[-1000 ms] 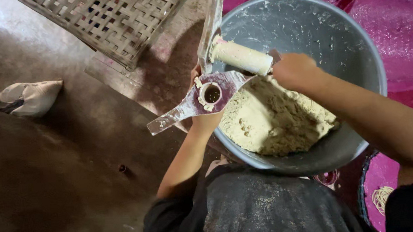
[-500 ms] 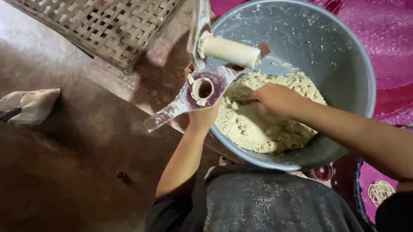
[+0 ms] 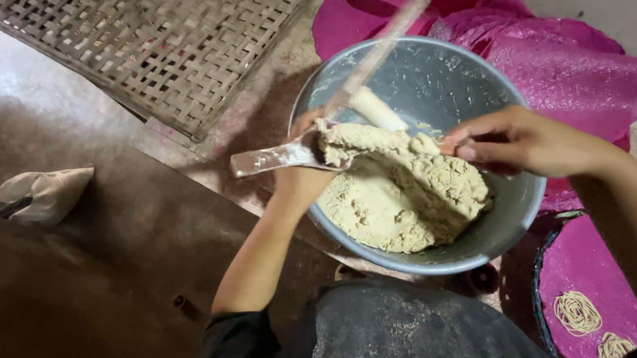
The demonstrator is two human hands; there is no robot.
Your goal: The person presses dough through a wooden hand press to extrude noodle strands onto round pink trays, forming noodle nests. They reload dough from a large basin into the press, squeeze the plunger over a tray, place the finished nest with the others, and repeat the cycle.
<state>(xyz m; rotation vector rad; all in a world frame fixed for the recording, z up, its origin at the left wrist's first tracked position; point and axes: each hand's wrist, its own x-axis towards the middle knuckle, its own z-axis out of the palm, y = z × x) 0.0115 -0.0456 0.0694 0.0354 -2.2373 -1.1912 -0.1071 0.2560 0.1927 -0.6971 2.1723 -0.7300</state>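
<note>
- Left hand (image 3: 300,180) was closed round the body of a metal press (image 3: 287,156), held at the near-left rim of a large grey metal bowl (image 3: 431,81); one flat handle of the press stuck out to the left, the other ran up and to the right, blurred.
- A lump of beige dough (image 3: 364,140) sat piled on top of the press where the hand held it.
- A pale, flour-dusted cylinder (image 3: 377,109) lay just behind the lump, inside the bowl.
- Right hand (image 3: 521,142) was over the right side of the bowl, fingers curled and pinched together, fingertips touching the far end of the lump; whether anything was gripped between them could not be told.
- The main mass of dough (image 3: 402,199) filled the near half of the bowl.
- A pink mesh cloth (image 3: 572,71) lay behind and right of the bowl; a woven bamboo mat (image 3: 167,47) lay upper left; a crumpled whitish bag (image 3: 32,195) lay on the floor at far left.
- Coils of noodle strands (image 3: 576,312) rested on a pink-lined tray (image 3: 608,256) at lower right.
</note>
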